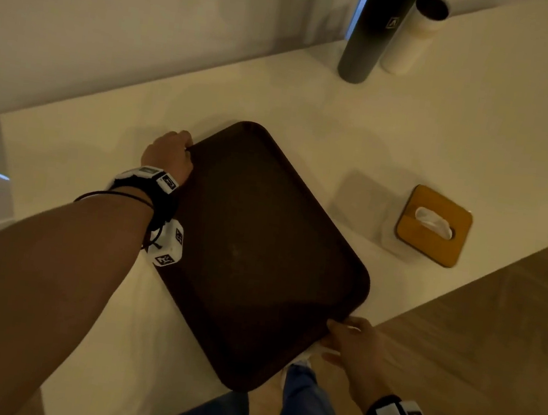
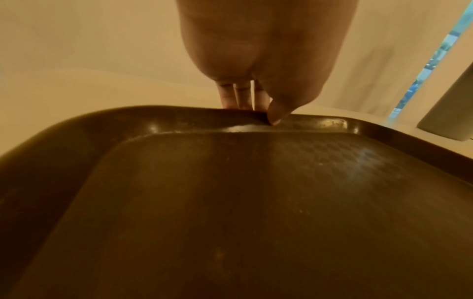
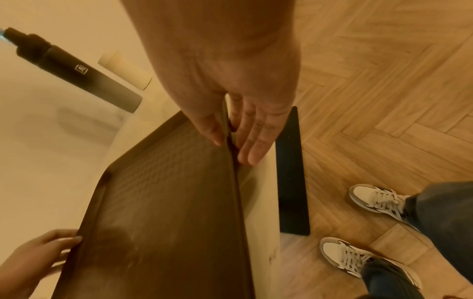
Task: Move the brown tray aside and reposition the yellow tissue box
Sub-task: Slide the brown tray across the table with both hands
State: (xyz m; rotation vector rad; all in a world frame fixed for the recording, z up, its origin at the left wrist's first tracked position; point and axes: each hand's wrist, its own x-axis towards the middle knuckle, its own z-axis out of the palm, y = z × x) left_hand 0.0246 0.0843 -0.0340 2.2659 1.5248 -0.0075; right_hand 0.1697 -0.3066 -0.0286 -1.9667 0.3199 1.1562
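Note:
The brown tray lies at an angle in the middle of the white table, its near corner past the table's front edge. My left hand grips the tray's far left rim; in the left wrist view the left hand has its thumb on top of the rim and its fingers behind it. My right hand holds the near right rim. In the right wrist view the right hand pinches the rim, thumb inside, fingers outside. The yellow tissue box stands to the tray's right, untouched.
A tall dark bottle and a white cylinder stand at the table's back right. A pale grey mat lies between tray and tissue box. Wooden floor, my shoes and a black table leg are at the front.

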